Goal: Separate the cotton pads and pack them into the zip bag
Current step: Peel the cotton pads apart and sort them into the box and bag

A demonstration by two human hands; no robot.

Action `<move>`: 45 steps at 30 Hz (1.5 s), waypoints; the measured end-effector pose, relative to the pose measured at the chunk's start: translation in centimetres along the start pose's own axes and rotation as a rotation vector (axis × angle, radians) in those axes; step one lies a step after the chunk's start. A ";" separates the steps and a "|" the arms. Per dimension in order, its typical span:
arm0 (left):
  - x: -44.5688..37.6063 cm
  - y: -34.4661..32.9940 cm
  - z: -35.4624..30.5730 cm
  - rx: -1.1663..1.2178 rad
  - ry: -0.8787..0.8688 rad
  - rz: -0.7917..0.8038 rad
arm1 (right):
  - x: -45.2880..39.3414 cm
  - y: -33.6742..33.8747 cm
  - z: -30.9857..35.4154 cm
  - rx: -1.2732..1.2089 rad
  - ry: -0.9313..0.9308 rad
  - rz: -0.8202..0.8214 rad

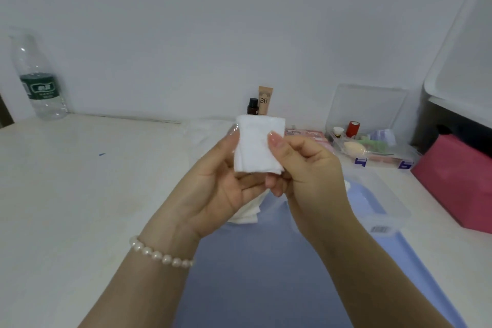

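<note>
Between both hands | cotton pads (257,146) | left hand (221,184), right hand (306,168) pinching edges

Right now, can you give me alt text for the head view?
Both hands hold a small stack of white cotton pads upright over a table; the left hand cradles it and the right hand pinches its right edge. More pads lie below on a blue mat, and an open clear box of cosmetics stands at right.

Cotton pads (257,147) held up at centre between left hand (213,189) and right hand (308,170), bottle (37,77) on table (80,181) at ten o'clock, two small containers (259,101) behind pads at twelve, open box (372,138) at two, more pads (246,214) below hands on mat (253,274) at six.
</note>
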State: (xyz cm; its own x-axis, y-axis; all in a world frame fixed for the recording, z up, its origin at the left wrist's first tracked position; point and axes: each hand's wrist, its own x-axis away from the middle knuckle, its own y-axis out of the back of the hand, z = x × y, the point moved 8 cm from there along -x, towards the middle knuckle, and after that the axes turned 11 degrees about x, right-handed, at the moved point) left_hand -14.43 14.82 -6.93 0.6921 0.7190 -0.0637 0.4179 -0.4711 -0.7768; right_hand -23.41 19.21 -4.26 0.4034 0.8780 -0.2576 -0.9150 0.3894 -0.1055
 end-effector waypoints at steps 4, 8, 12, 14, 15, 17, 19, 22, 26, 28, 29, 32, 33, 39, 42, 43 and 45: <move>0.2 0.3 -0.9 -0.046 -0.051 -0.037 | -0.5 -0.1 -0.9 0.235 -0.025 -0.028; 0.0 1.8 -2.0 -0.086 -0.120 -0.139 | 0.0 0.1 -0.9 0.334 0.078 -0.070; 0.1 3.7 -3.6 0.003 -0.160 -0.235 | 1.1 -0.7 -2.3 0.860 0.310 -0.021; 0.1 4.2 -3.7 0.016 -0.150 -0.254 | 1.0 -1.9 -4.6 1.204 0.337 0.084; 0.0 4.4 -3.6 0.019 -0.141 -0.259 | 0.8 -2.4 -5.1 1.297 0.396 0.099; 0.0 4.4 -3.5 0.036 -0.127 -0.251 | 0.5 -3.6 -6.8 1.354 0.440 0.217; -0.1 4.2 -3.5 0.062 -0.131 -0.228 | 0.0 -4.6 -7.9 1.404 0.397 0.321; -0.1 3.6 -3.6 0.115 -0.142 -0.171 | -0.9 -5.5 -8.0 1.346 0.379 0.313; -0.1 2.9 -3.4 0.120 -0.140 -0.133 | -2.0 -6.0 -9.0 1.387 0.247 0.392; -0.1 2.8 -3.3 0.123 -0.134 -0.131 | -2.6 -5.8 -9.5 1.474 0.231 0.384; 0.0 2.8 -3.3 0.128 -0.131 -0.129 | -2.8 -5.8 -9.2 1.501 0.263 0.355; 0.0 2.7 -3.3 0.129 -0.131 -0.122 | -2.5 -5.8 -8.0 1.641 0.393 0.277; 0.0 2.7 -3.3 0.128 -0.132 -0.120 | -2.1 -5.9 -7.4 1.677 0.489 0.232; 0.0 2.7 -3.3 0.116 -0.137 -0.115 | 1.6 -4.1 -3.6 1.661 0.877 0.019; 0.0 2.3 -3.1 0.111 -0.143 -0.108 | 2.3 -1.6 -2.1 1.507 0.831 -0.060; 0.0 2.2 -2.9 0.111 -0.144 -0.109 | 2.3 -0.4 -1.7 1.372 0.722 -0.066; 0.0 2.0 -2.7 0.112 -0.144 -0.106 | 2.1 1.8 -1.3 1.043 0.432 -0.082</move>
State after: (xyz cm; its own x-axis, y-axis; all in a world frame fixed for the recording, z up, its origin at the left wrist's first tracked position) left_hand -12.00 12.46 -6.80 0.5534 0.8307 -0.0607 0.4102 -0.3353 -0.8481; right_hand -24.25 21.36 -6.21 0.2405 0.7479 -0.6187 -0.3508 0.6613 0.6630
